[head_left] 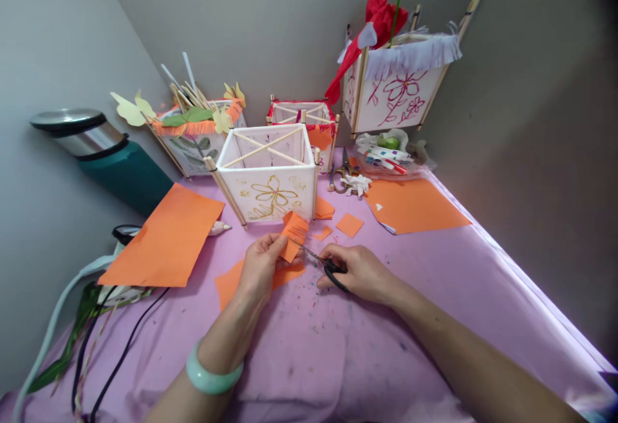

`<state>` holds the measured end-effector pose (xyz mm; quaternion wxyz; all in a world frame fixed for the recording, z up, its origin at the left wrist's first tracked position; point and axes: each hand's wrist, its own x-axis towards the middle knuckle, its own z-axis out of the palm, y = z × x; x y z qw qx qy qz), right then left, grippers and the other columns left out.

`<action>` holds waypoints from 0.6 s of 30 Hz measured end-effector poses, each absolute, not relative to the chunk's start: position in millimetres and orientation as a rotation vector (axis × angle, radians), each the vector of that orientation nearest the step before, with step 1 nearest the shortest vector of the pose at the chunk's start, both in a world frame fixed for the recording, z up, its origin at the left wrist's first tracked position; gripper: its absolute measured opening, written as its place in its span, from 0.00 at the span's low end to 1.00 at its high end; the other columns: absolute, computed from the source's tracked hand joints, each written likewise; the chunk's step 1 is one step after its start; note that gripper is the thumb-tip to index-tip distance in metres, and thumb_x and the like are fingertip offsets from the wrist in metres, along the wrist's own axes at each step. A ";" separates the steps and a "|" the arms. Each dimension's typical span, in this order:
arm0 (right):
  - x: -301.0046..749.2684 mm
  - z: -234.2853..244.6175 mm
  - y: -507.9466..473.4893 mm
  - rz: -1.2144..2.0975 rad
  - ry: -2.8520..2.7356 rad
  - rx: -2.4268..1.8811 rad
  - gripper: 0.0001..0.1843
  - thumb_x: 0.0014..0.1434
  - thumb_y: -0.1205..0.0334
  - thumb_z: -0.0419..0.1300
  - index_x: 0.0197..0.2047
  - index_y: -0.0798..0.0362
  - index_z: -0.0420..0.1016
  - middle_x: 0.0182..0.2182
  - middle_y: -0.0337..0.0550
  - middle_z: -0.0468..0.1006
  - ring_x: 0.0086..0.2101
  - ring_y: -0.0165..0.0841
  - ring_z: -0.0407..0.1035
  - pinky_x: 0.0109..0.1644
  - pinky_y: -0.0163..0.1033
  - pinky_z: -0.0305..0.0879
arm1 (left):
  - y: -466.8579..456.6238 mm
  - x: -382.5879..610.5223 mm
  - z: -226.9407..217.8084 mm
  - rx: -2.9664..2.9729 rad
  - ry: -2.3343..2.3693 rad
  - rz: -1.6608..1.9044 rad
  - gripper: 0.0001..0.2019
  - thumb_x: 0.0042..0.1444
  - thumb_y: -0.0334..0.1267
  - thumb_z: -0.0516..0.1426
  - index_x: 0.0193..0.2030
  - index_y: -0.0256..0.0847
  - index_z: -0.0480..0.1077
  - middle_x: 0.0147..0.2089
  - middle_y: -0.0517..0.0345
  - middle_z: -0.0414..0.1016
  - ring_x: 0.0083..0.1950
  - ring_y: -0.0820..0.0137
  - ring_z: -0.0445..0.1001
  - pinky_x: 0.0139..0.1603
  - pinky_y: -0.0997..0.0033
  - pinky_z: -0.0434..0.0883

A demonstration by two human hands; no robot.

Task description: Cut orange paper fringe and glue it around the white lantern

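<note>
Just in front of the white box with the yellow flower [270, 200], head view: left hand [258, 265] pinches a small orange strip [295, 224] between thumb and fingers, grip closed on it. Right hand [364, 275], in front of the box and toward its right, is curled round the handles of black-handled scissors [330, 267]; blades reach the strip. From my remote seat I cannot tell how far the blades are parted. Fine slits show across the strip's upper part, so I take the step to be snipping slits. Another snip, I judge, calls for a steady left pinch and fingertips off the cutting line. Right of the box I note a loose orange square [350, 225]; left of it, a large orange sheet [167, 243].
</note>
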<state>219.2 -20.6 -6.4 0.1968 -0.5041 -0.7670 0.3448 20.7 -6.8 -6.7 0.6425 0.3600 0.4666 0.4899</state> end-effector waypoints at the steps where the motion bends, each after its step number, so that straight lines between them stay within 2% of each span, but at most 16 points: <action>1: 219.2 -6.3 -20.6 0.964 -2.148 -1.413 0.17 0.50 0.48 0.66 0.36 0.51 0.73 0.23 0.32 0.69 0.24 0.26 0.60 0.28 0.30 0.51 | -6.8 20.5 -7.0 0.821 1.063 1.118 0.14 0.47 0.45 0.63 0.32 0.33 0.73 0.26 0.54 0.77 0.26 0.71 0.74 0.32 0.69 0.74; 18: 216.8 -6.4 -20.2 0.949 -2.130 -1.438 0.16 0.49 0.49 0.67 0.36 0.51 0.74 0.22 0.33 0.70 0.24 0.26 0.61 0.28 0.30 0.51 | -5.5 19.5 -7.6 0.791 1.094 1.098 0.16 0.46 0.45 0.64 0.33 0.32 0.74 0.29 0.51 0.78 0.30 0.67 0.77 0.33 0.68 0.75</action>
